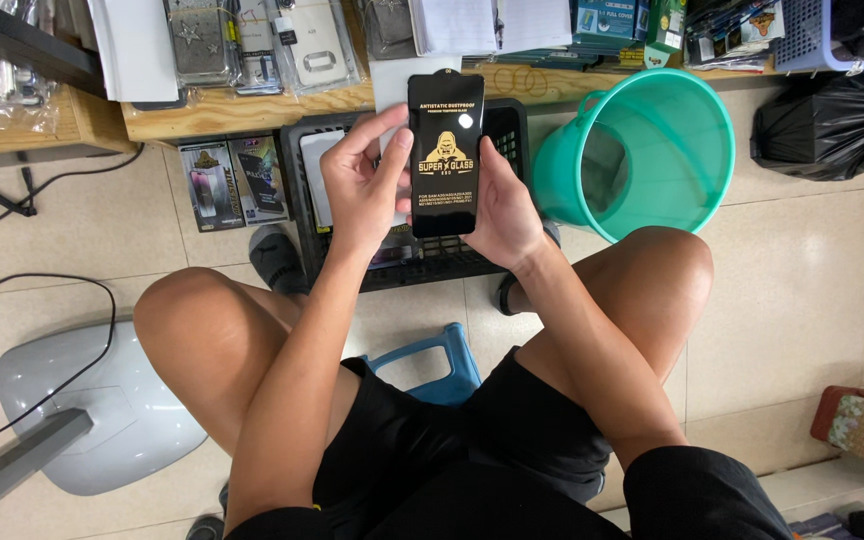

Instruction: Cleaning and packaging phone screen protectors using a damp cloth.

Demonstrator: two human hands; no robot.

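Note:
A flat black screen-protector sheet (445,155) with gold print is held upright in front of me, above a black plastic crate (508,125). My left hand (362,185) grips its left edge, thumb and fingers curled around it. My right hand (505,205) holds the right edge and lower corner. A white backing card (390,85) shows behind the sheet at its upper left. I am seated on a blue stool (430,362) with my knees spread to either side.
A teal bucket (652,150) stands right of the crate, black bin bags (832,120) beyond it. A wooden shelf (242,105) holds packaged phone cases. Two boxed items (232,180) lean under it. A grey fan base (102,410) and cable lie at left.

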